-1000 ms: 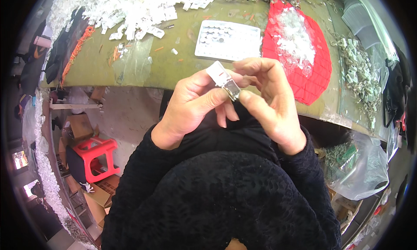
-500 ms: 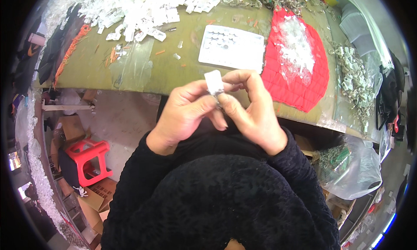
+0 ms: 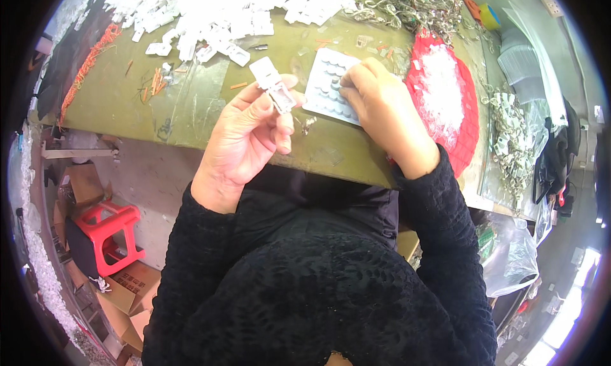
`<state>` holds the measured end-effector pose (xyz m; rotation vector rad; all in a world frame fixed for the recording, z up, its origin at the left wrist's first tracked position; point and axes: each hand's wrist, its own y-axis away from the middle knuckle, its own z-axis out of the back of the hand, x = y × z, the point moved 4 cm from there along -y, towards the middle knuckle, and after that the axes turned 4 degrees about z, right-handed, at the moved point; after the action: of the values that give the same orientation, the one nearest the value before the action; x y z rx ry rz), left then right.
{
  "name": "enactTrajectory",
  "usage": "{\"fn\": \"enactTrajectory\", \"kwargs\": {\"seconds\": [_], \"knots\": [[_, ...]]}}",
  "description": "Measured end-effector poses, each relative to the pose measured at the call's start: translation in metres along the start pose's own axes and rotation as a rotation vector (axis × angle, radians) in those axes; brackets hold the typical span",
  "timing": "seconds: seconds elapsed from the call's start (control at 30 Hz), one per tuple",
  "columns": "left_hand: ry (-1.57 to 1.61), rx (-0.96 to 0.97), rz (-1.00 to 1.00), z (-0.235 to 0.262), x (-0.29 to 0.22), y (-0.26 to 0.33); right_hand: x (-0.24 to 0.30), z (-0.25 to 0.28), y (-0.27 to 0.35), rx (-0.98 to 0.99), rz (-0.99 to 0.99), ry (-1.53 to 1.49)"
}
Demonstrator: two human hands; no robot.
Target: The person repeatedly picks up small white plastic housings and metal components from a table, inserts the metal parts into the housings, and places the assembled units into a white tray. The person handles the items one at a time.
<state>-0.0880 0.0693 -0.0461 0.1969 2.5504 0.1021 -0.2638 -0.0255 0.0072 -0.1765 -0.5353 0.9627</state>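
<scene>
Between the thumb and fingers of my left hand [image 3: 245, 133] is a small white plastic case [image 3: 275, 89], its lid folded open and its hollow side facing up. My right hand [image 3: 388, 108] reaches over a pale tray [image 3: 318, 98] with rows of small round discs. Its thumb and fingertips are pinched together at the discs; whether one is between them is hidden. A small crumpled bit [image 3: 309, 125] lies on the table just below the tray.
A heap of white plastic pieces [image 3: 210, 16] covers the far left of the olive table [image 3: 191, 111]. Small clear pieces [image 3: 442, 86] lie on a red quilted cloth [image 3: 468, 124] at right. Corded bundles [image 3: 407, 6] lie behind. A red stool [image 3: 114, 232] stands lower left.
My hands have parted. The left has moved slightly left with the white case, which now shows opened out; the right has left it and gone to the tray of discs.
</scene>
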Motion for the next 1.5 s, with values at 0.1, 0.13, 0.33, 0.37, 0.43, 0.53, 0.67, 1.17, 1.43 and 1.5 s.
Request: {"fn": "enactTrajectory", "kwargs": {"seconds": [0.1,0.13,0.33,0.37,0.43,0.53,0.67,1.17,1.43,1.5], "knots": [[0.092,0.039,0.005,-0.002,0.001,-0.003,0.004,0.003,-0.001,0.046,0.022,0.1],[0.14,0.063,0.003,-0.003,0.001,-0.004,0.001,0.004,-0.004,0.033,-0.022,0.038],[0.077,0.065,0.034,-0.003,0.0,-0.004,-0.008,0.003,-0.024,0.04,-0.036,-0.122],[0.039,0.058,0.028,-0.002,-0.001,-0.003,-0.009,0.003,-0.024,0.062,-0.044,-0.126],[0.042,0.051,0.031,-0.002,0.0,-0.003,-0.012,0.003,-0.023,0.117,-0.077,-0.141],[0.043,0.049,0.03,-0.001,0.0,-0.003,-0.014,0.006,-0.016,0.188,-0.115,-0.165],[0.043,0.074,0.02,-0.001,0.001,-0.003,-0.01,0.006,-0.013,0.134,-0.05,-0.115],[0.109,0.138,0.024,-0.004,0.0,-0.004,-0.001,-0.001,-0.006,0.11,-0.03,-0.055],[0.13,0.145,0.032,-0.007,-0.001,-0.004,0.016,0.008,-0.011,0.148,-0.032,-0.021],[0.138,0.109,0.028,-0.007,0.0,-0.003,0.026,0.017,-0.014,0.071,-0.051,-0.135]]}}
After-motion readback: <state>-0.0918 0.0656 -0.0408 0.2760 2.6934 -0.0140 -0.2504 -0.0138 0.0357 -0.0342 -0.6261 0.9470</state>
